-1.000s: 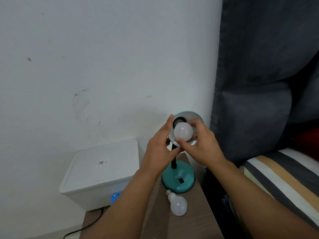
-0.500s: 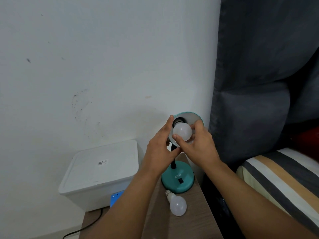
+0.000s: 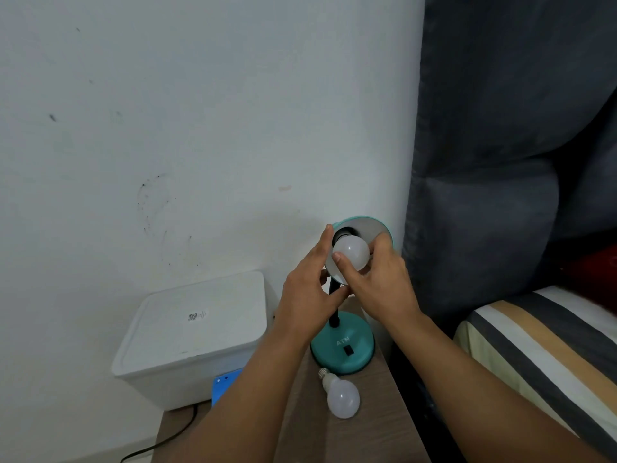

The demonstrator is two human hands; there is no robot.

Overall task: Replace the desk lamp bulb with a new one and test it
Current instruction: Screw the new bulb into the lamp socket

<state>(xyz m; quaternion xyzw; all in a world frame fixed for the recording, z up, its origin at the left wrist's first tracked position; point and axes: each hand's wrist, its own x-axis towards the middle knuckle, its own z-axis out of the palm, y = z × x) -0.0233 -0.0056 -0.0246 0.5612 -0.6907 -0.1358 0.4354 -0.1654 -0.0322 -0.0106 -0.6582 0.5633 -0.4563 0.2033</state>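
Observation:
A teal desk lamp stands on a wooden bedside table, its round base (image 3: 342, 349) near the table's back edge and its shade (image 3: 370, 225) tilted up toward me. A white bulb (image 3: 352, 250) sits at the dark socket inside the shade. My right hand (image 3: 377, 282) grips this bulb with thumb and fingers. My left hand (image 3: 309, 292) holds the shade's left rim and the black neck. A second white bulb (image 3: 342, 396) lies on the table in front of the base, screw cap pointing back left.
A white lidded box (image 3: 193, 332) stands left of the table (image 3: 384, 429), with a blue object (image 3: 223, 385) beside it and a black cable (image 3: 160, 442) below. A grey padded headboard (image 3: 500, 195) and striped bedding (image 3: 551, 342) lie right. The wall is close behind.
My right hand has turned on the bulb, with the thumb shifting from below it to its left side. The left hand and lamp stay in place.

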